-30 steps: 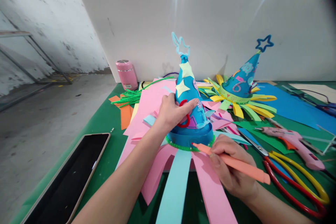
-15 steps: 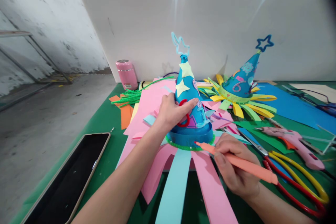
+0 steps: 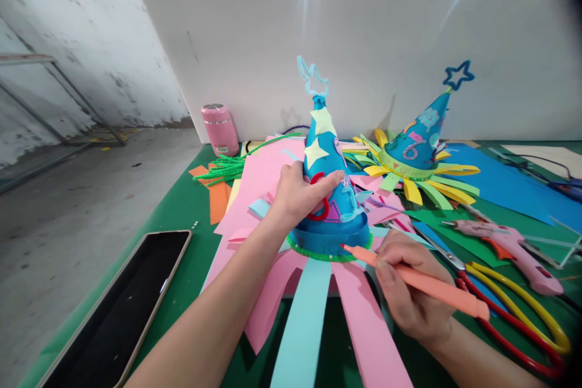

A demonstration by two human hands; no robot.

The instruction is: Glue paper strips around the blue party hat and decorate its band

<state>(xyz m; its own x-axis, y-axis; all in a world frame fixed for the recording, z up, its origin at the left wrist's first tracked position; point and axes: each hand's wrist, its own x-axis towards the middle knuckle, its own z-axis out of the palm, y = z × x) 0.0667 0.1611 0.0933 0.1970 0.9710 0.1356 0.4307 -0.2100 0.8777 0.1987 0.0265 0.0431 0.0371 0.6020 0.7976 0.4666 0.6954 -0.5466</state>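
A blue paper cone hat [image 3: 327, 163] stands upright in front of me, with pale yellow stars, a red pipe-cleaner shape and a light blue star on its tip. My left hand [image 3: 302, 191] grips the cone from the left side, thumb across its front. Around the base run a blue band [image 3: 318, 242] and green trim, from which pink and light blue paper strips [image 3: 302, 321] fan out. In my right hand [image 3: 409, 282] is an orange marker [image 3: 436, 291]; its red tip is at the band's front, and I cannot tell if it touches.
A second cone hat [image 3: 416, 139] stands behind on the right. Scissors [image 3: 513, 309] and a pink glue gun [image 3: 511, 248] lie at the right. A phone [image 3: 118, 303] is at the left, with green pipe cleaners [image 3: 222, 168] and a pink flask [image 3: 220, 129] beyond it.
My right hand and the marker have shifted slightly to the right along the band. My left hand and the hat are unmoved.
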